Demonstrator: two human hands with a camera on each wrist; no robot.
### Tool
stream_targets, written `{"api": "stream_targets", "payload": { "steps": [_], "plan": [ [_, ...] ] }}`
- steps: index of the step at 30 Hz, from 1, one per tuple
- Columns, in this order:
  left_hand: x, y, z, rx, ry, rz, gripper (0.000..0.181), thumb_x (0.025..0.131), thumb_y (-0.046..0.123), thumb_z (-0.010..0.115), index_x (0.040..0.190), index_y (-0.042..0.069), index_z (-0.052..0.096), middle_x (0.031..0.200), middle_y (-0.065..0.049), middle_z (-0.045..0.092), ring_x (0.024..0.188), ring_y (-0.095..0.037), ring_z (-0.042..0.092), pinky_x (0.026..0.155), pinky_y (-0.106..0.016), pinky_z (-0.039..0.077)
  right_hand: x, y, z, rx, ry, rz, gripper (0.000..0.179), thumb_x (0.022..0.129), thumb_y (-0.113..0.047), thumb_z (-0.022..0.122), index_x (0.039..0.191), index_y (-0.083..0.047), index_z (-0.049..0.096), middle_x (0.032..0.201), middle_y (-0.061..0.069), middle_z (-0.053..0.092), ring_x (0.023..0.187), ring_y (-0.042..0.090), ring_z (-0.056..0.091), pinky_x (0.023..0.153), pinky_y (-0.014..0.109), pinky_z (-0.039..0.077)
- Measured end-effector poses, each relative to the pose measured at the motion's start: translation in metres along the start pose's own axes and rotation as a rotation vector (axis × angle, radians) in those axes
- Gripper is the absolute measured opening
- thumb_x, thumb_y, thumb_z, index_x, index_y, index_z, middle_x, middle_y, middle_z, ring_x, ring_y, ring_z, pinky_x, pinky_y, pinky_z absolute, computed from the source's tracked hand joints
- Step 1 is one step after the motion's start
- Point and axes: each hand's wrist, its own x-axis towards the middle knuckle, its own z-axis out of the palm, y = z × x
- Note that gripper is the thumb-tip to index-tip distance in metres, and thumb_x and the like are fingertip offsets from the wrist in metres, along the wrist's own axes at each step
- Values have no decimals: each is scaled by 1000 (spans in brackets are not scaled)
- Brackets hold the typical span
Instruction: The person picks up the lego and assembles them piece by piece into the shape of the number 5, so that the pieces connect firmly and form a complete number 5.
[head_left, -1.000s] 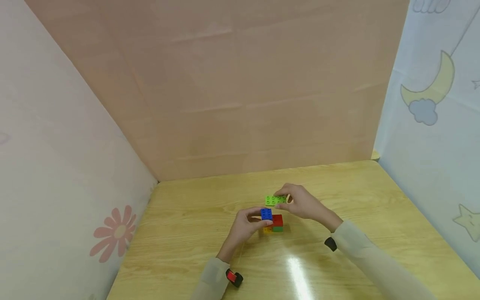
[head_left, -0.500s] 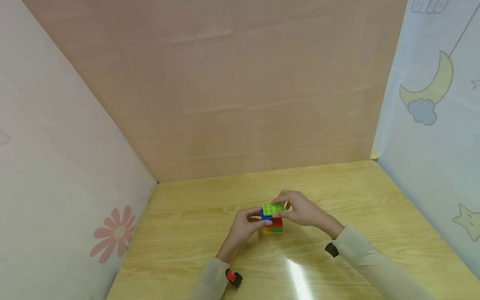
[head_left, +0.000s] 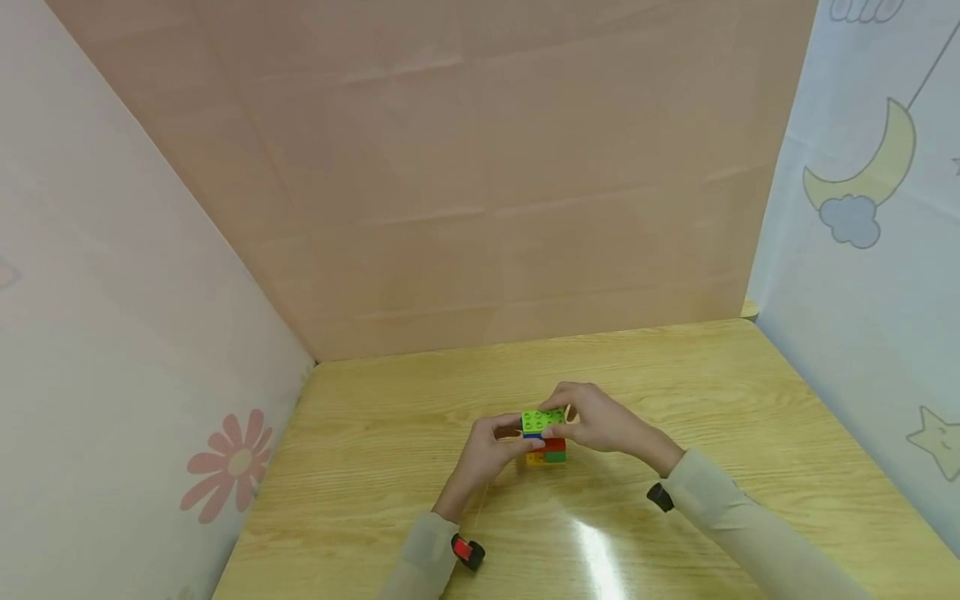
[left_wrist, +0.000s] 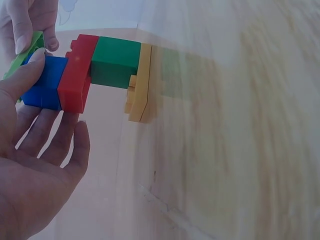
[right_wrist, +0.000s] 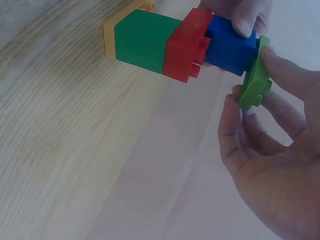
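Observation:
A tower of toy building bricks stands on the table. A thin yellow-orange brick (left_wrist: 144, 82) is at its foot, carrying a dark green brick (left_wrist: 116, 60), a red brick (right_wrist: 184, 46) and a blue brick (right_wrist: 229, 44). My left hand (head_left: 487, 457) grips the blue brick between thumb and fingers. On the blue brick sits a flat light green brick (head_left: 542, 420), its free end jutting out over the red brick. My right hand (head_left: 603, 422) pinches that light green brick by its sides, as the right wrist view (right_wrist: 256, 80) also shows.
The wooden table (head_left: 360, 500) reaches back to a tan sheet (head_left: 465, 192). A pale wall with a pink flower (head_left: 238, 462) closes the left side, and one with a moon (head_left: 877, 158) the right. Black wrist straps (head_left: 468, 552) circle both sleeves.
The right hand has brought the light green brick nearer and slightly left, down from behind the tower onto the blue brick. The left hand has stayed on the blue brick.

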Motion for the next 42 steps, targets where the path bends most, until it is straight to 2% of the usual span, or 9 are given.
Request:
{"api": "stream_targets", "payload": {
  "steps": [3, 7, 13, 24, 34, 42],
  "plan": [
    [0, -1, 0, -7, -3, -4, 35, 92, 38, 82, 126, 32, 77, 130, 7, 76, 124, -26, 70, 105, -50, 58, 1, 0, 1, -5, -6, -4, 36, 96, -25, 79, 126, -6, 76, 110, 3, 72, 91, 10, 64, 76, 23, 57],
    [0, -1, 0, -10, -5, -11, 34, 92, 37, 82, 125, 32, 78, 131, 6, 75, 126, -28, 69, 104, -51, 58, 2, -1, 1, 3, -20, 21, 37, 95, -25, 79, 127, -5, 76, 110, 3, 72, 88, 9, 62, 74, 22, 56],
    [3, 0, -1, -5, -17, 15, 33, 92, 36, 82, 124, 31, 78, 130, 6, 76, 127, -28, 68, 110, -58, 53, 2, -4, -1, 4, -30, 58, 38, 94, -23, 80, 127, -5, 75, 107, 4, 71, 78, 6, 54, 65, 21, 49],
    [7, -1, -3, 11, -15, 23, 26, 91, 33, 84, 117, 29, 81, 123, 6, 78, 121, -27, 68, 106, -56, 54, 4, -15, -5, -62, -49, 53, 35, 93, -22, 81, 123, -4, 77, 102, 3, 69, 85, 15, 59, 71, 22, 47],
    [8, -1, -1, 32, -15, 44, 25, 89, 34, 86, 113, 29, 83, 117, 8, 80, 116, -21, 67, 106, -58, 51, 0, -15, -5, -84, -57, 46, 32, 93, -21, 81, 121, -5, 78, 98, 1, 67, 82, 8, 53, 71, 22, 46],
    [11, -2, -1, -3, -28, 54, 25, 88, 31, 87, 112, 27, 83, 112, 6, 82, 115, -18, 67, 109, -62, 47, 0, -15, -5, -95, -59, 57, 36, 94, -22, 80, 123, -1, 77, 98, 3, 66, 82, 17, 57, 70, 22, 44]
  ]
}}
